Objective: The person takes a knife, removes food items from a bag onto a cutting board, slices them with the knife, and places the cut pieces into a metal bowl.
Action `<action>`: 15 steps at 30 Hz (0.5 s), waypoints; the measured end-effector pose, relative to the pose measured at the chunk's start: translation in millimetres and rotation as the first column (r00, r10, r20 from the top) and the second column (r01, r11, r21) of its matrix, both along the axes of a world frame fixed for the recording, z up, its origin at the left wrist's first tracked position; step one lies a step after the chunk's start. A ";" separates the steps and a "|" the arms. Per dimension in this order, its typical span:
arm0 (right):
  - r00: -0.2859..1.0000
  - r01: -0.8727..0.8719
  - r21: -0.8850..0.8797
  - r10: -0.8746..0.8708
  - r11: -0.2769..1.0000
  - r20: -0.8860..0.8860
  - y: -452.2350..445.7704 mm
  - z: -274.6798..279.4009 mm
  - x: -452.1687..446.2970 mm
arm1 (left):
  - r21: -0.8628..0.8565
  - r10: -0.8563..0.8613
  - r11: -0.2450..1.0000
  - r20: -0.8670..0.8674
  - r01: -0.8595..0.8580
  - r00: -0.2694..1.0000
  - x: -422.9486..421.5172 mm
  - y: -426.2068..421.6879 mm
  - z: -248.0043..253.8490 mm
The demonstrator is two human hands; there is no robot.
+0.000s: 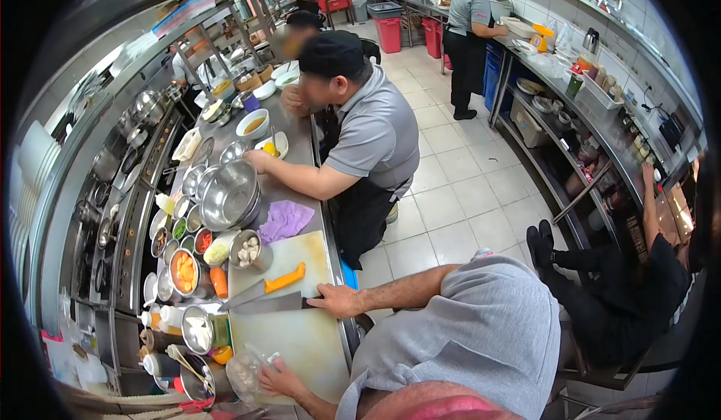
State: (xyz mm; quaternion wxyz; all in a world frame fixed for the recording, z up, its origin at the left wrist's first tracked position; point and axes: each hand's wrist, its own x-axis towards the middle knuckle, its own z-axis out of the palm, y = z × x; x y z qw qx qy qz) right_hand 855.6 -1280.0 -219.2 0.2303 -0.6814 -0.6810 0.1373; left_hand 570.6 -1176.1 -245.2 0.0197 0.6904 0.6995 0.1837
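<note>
My right hand (339, 300) closes around the dark handle of a broad-bladed knife (263, 304), which lies flat across the white cutting board (300, 337). Beside it on the board rests a second knife with an orange handle (285, 278). At the board's near end, my left hand (282, 379) has its fingers on a clear plastic bag (244, 373); its contents are hard to make out. Just beyond the board stand a metal pot of pale chunks (248, 251), a container of orange pieces (185, 270), a carrot (218, 282) and a metal bowl with white pieces (198, 331).
A co-worker (360, 127) in a grey shirt leans over the same counter, near a large metal bowl (229, 193) and a purple cloth (285, 221). Another person (473, 37) stands by the far shelving. Someone in black (623, 307) sits behind at right. Squeeze bottles (161, 365) line the counter.
</note>
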 end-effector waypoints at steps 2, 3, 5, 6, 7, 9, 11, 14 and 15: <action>1.000 0.003 -0.026 -0.004 1.000 -0.025 8.3 -1.3 -1.6 | 0.078 -0.127 0.989 0.035 0.124 0.991 -4.0 4.8 5.0; 1.000 0.005 -0.062 -0.005 0.998 -0.003 12.5 -2.3 -2.0 | 0.074 -0.126 0.990 0.028 0.123 0.992 -7.2 13.3 2.9; 0.996 0.008 -0.090 0.000 0.996 0.084 16.0 -4.0 -3.4 | 0.210 -0.352 0.919 0.063 0.333 0.934 -15.4 27.7 -4.0; 0.998 0.000 -0.096 0.006 0.995 0.064 14.9 -2.2 -3.9 | 0.199 -0.346 0.922 0.045 0.331 0.937 -13.3 23.9 4.1; 0.996 0.015 -0.099 -0.006 0.995 0.094 14.2 2.9 -4.2 | 0.214 -0.364 0.922 0.184 0.324 0.913 -2.5 20.2 16.8; 0.995 0.039 -0.109 -0.028 0.993 0.097 13.7 11.6 -6.3 | 0.222 -0.363 0.926 0.297 0.306 0.883 4.7 15.5 31.6; 0.995 0.058 -0.091 -0.050 0.994 0.085 11.3 11.3 -7.0 | 0.172 -0.404 0.915 0.390 0.365 0.827 11.1 13.8 30.2; 1.000 0.014 0.113 -0.014 0.994 0.000 16.7 8.2 -13.1 | 0.267 -0.473 0.880 0.438 0.392 0.764 21.5 0.5 26.1; 0.990 -0.045 0.262 0.078 0.964 -0.115 16.6 19.1 -16.6 | 0.260 -0.482 0.876 0.464 0.406 0.743 22.1 -8.1 31.9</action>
